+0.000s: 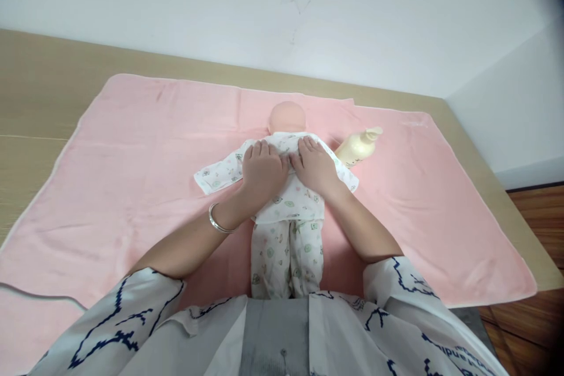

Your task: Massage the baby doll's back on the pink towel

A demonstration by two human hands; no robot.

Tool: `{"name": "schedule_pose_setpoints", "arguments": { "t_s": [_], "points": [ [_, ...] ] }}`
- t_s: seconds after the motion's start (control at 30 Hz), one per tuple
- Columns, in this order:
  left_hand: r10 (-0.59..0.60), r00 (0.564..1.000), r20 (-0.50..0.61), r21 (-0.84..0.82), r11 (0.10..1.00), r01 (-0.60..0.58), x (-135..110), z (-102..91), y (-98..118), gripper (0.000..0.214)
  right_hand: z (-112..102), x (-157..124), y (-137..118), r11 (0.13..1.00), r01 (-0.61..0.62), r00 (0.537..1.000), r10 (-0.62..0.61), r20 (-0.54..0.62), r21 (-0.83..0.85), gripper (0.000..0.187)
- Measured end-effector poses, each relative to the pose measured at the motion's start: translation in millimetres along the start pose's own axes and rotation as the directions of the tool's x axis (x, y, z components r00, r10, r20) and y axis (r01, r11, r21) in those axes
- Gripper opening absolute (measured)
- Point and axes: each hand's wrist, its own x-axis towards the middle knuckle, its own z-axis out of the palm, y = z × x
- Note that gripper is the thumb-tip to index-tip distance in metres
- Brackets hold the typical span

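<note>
A baby doll in a white printed top and trousers lies on its back on a pink towel, head toward the wall. My left hand rests palm-down on the doll's chest, fingers together and curled slightly at the collar; a silver bangle circles that wrist. My right hand lies beside it on the right of the chest, fingers stretched flat over the shoulder. Both hands touch the top and hold nothing else.
A cream pump bottle lies on its side on the towel, just right of the doll's shoulder. The towel covers a wooden table set against a white wall. Wooden floor shows at the far right.
</note>
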Motion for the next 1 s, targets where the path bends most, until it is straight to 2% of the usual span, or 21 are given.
{"name": "schedule_pose_setpoints", "arguments": {
  "t_s": [0.17, 0.3, 0.47, 0.77, 1.0],
  "points": [
    [0.007, 1.000, 0.019, -0.035, 0.999, -0.006, -3, -7.7, 3, 0.055, 5, 5, 3, 1.000, -0.025, 1.000, 0.025, -0.016, 0.001, 0.065],
    [0.000, 1.000, 0.031, -0.057, 0.998, 0.002, 10, -6.6, -7, 0.046, 2, -8, -7, 0.998, -0.023, 0.997, 0.019, -0.077, -0.050, 0.054],
    [0.025, 1.000, 0.015, -0.054, 0.998, -0.024, 19, 1.7, -15, 0.051, -7, -19, -14, 0.996, 0.000, 0.998, -0.005, -0.062, -0.085, 0.042],
    [0.020, 0.999, -0.043, -0.120, 0.992, -0.025, 16, 15.5, -15, 0.053, 7, 0, 0, 0.999, -0.011, 0.997, 0.007, -0.080, -0.044, 0.064],
    [0.011, 0.999, -0.032, -0.139, 0.990, -0.015, 17, 15.2, -17, 0.053, 11, 0, 0, 0.999, -0.011, 0.994, 0.006, -0.105, -0.042, 0.064]
  ]
}}
